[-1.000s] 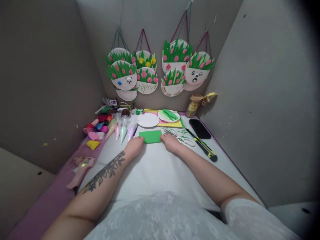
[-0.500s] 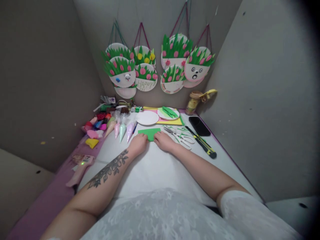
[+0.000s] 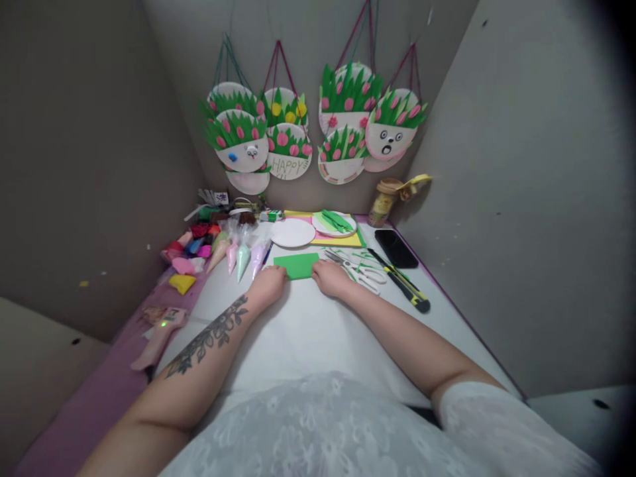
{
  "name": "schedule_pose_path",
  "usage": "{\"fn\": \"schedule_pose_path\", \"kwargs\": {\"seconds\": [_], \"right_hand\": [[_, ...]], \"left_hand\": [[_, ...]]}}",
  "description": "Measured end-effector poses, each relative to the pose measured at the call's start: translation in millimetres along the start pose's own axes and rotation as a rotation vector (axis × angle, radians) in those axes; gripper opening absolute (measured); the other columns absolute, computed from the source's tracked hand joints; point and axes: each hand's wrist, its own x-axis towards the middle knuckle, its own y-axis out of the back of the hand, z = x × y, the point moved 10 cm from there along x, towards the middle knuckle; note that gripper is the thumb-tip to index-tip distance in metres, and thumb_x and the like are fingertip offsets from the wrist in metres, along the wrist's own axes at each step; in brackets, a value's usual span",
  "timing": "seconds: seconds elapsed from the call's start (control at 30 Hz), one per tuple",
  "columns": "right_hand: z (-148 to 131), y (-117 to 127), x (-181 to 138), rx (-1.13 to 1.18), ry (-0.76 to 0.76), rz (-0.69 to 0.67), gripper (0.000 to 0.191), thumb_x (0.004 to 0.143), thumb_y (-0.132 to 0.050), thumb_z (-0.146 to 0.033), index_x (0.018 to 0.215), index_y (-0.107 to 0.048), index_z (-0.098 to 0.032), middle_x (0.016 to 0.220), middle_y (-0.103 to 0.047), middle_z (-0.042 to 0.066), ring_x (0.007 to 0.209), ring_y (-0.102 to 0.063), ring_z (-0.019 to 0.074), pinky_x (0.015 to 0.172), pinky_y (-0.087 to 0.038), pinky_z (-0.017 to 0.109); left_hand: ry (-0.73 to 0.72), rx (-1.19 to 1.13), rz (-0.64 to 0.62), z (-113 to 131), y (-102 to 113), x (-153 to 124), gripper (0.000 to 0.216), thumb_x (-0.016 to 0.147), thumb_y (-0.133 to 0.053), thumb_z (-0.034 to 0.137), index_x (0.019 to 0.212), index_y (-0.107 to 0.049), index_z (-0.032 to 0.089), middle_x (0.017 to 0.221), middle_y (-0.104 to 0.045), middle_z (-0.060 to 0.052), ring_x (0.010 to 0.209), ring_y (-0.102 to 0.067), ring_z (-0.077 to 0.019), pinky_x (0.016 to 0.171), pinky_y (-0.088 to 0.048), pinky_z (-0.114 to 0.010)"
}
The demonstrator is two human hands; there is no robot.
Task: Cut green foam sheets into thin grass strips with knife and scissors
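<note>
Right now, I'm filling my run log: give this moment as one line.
left hand: on green sheet, left edge | right hand: on its right edge | green sheet: flat on table | scissors: beside right hand

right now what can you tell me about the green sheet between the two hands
The green sheet is a plain bright-green rectangle, thin and matte like craft foam or card. It lies flat on the white table, near a blank paper plate. The left hand touches its near-left corner, the right hand its right edge; pinching or pressing is unclear.
</note>
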Motion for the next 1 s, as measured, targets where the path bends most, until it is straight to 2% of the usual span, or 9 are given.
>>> {"fn": "schedule_pose_path", "kwargs": {"seconds": [0.13,0.33,0.67,1.0], "right_hand": [[8,1,-3,-0.005,-0.002,0.021,0.022,0.093,-0.043,-0.022,0.099,-0.063,-0.015,0.105,-0.064,0.012,0.097,-0.055,0.0225,0.082,-0.038,0.03],[1,3,1,0.049,0.04,0.064,0.024,0.092,-0.042,-0.024,0.092,-0.065,-0.017,0.095,-0.065,0.008,0.092,-0.053,0.02,0.082,-0.036,0.027],[17,-4,7,0.087,-0.116,0.064,0.025,0.09,-0.042,-0.024,0.094,-0.067,-0.017,0.102,-0.067,0.009,0.095,-0.056,0.0212,0.08,-0.038,0.028],[32,-2,-1,0.103,-0.208,0.111,0.022,0.089,-0.044,-0.02,0.101,-0.062,-0.016,0.104,-0.062,0.012,0.094,-0.054,0.0241,0.078,-0.039,0.031]], "left_hand": [[0.015,0.012,-0.006,-11,2,-5,0.025,0.09,-0.041,0.019,0.089,-0.065,0.013,0.089,-0.067,-0.013,0.087,-0.063,-0.0224,0.076,-0.046,-0.03],[-0.019,0.036,0.049,-1,10,-2,0.025,0.088,-0.043,0.022,0.086,-0.066,0.012,0.088,-0.067,-0.013,0.088,-0.063,-0.0229,0.081,-0.046,-0.032],[0.047,-0.014,0.017,-15,2,5,0.027,0.086,-0.043,0.022,0.085,-0.068,0.013,0.087,-0.068,-0.012,0.085,-0.064,-0.0204,0.079,-0.047,-0.028],[0.141,0.079,-0.031,-25,-1,-2,0.03,0.087,-0.041,0.021,0.09,-0.068,0.009,0.089,-0.066,-0.016,0.087,-0.064,-0.0244,0.076,-0.046,-0.032]]}}
